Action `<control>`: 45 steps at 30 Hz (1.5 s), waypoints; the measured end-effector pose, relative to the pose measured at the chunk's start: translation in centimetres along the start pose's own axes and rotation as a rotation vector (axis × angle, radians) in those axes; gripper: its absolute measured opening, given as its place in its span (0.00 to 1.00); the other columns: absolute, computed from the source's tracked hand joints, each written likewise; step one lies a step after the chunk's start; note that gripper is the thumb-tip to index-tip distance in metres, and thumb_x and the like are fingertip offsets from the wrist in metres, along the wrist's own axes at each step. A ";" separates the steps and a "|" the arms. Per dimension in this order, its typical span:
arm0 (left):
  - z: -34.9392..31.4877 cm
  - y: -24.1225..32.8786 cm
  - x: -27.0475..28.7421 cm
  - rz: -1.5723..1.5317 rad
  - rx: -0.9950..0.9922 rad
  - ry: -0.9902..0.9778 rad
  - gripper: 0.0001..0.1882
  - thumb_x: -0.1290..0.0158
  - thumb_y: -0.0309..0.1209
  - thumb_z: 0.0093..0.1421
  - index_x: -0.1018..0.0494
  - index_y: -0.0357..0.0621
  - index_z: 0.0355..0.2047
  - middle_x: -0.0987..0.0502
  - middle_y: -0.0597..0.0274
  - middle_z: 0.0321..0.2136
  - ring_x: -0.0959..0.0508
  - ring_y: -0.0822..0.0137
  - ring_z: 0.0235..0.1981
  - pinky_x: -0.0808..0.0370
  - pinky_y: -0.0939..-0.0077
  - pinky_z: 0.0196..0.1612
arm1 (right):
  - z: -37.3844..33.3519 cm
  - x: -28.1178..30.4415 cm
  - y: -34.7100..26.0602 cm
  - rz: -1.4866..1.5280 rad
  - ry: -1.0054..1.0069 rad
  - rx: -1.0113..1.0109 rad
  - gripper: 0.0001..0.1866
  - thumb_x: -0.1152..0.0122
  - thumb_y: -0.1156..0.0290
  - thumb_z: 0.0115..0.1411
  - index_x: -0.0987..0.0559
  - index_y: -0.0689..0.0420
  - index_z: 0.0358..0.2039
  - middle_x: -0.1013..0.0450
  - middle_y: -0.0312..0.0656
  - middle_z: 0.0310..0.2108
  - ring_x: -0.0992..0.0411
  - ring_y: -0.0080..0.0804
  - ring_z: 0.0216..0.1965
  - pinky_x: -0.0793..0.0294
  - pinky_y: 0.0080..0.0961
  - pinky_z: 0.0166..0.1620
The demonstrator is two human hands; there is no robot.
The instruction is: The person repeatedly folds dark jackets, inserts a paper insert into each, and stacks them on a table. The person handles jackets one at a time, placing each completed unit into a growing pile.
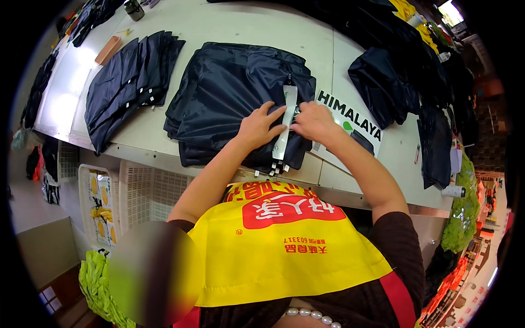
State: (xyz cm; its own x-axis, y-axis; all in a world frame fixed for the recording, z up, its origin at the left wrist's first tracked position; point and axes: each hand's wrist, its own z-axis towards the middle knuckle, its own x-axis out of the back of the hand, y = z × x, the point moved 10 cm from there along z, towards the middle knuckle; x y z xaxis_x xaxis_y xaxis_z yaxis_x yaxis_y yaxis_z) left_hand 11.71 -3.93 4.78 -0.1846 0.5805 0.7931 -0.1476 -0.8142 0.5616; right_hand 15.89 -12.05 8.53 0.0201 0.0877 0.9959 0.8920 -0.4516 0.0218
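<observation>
A stack of dark navy folded fabric pieces, somewhat shiny, lies on the table in front of me. Lengthwise down its right part runs a narrow pale strip, with small dark marks on it. My left hand rests on the fabric with fingers spread, two fingertips touching the strip's left edge. On the other side, my right hand has its fingers curled in close to the strip's right edge. What those fingertips pinch is hidden. Several small white tags stick out at the stack's near edge.
Left of the stack lies a fanned row of dark pieces, beside a brown tray. A white printed bag or sheet lies under my right forearm. More dark fabric is heaped at the right. White crates stand below the table's front edge.
</observation>
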 end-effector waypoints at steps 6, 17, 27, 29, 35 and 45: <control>0.8 0.6 -0.7 0.153 0.043 -0.140 0.31 0.42 0.50 0.45 0.32 0.59 0.51 0.38 0.51 0.55 0.27 0.50 0.42 0.25 0.60 0.40 | -2.9 7.4 -0.9 0.287 0.250 0.005 0.13 0.41 0.63 0.54 0.23 0.56 0.36 0.31 0.46 0.41 0.29 0.41 0.38 0.28 0.33 0.38; -11.3 -5.3 0.4 -1.085 0.857 -0.199 0.25 0.53 0.50 0.59 0.26 0.36 0.29 0.25 0.58 0.19 0.25 0.72 0.18 0.28 0.82 0.25 | -8.6 -8.0 0.2 1.478 0.148 -0.844 0.32 0.37 0.62 0.50 0.38 0.63 0.52 0.29 0.47 0.36 0.28 0.31 0.29 0.27 0.23 0.28; -14.9 -1.0 -5.5 -2.008 1.155 -0.042 0.21 0.52 0.37 0.61 0.37 0.39 0.52 0.30 0.49 0.48 0.28 0.53 0.48 0.32 0.62 0.55 | -9.8 -10.3 -11.7 2.592 -0.616 -0.764 0.19 0.46 0.61 0.59 0.29 0.61 0.45 0.24 0.46 0.36 0.24 0.36 0.36 0.23 0.28 0.35; -14.2 -0.8 -3.6 -1.876 1.118 0.022 0.19 0.54 0.25 0.61 0.40 0.32 0.51 0.32 0.46 0.48 0.28 0.48 0.47 0.28 0.52 0.50 | -9.8 -11.0 -9.8 2.525 -0.443 -0.962 0.18 0.44 0.60 0.58 0.28 0.57 0.46 0.24 0.40 0.39 0.24 0.31 0.36 0.23 0.28 0.39; -12.6 1.0 2.6 -1.615 0.919 0.049 0.24 0.53 0.18 0.55 0.43 0.38 0.52 0.32 0.49 0.45 0.26 0.50 0.44 0.24 0.46 0.43 | -7.4 -11.6 0.9 2.490 0.157 -0.992 0.14 0.47 0.68 0.57 0.27 0.61 0.41 0.24 0.44 0.37 0.25 0.34 0.38 0.25 0.34 0.46; -10.7 -2.5 20.9 -1.098 0.525 0.380 0.25 0.48 0.20 0.47 0.33 0.35 0.49 0.25 0.60 0.42 0.27 0.66 0.44 0.32 0.71 0.49 | -2.3 -8.2 0.2 2.710 0.276 -0.642 0.08 0.47 0.63 0.59 0.27 0.52 0.26 0.30 0.29 0.16 0.33 0.20 0.15 0.35 0.16 0.16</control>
State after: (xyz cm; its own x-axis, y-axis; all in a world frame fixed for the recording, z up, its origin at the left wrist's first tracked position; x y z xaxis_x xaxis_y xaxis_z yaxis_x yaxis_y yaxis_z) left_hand -2.16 10.39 17.43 -0.4881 0.8463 -0.2135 -0.0141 0.2369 0.9714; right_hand 14.93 -14.89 0.56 0.0244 -0.6129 -0.7897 -0.7818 0.4806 -0.3972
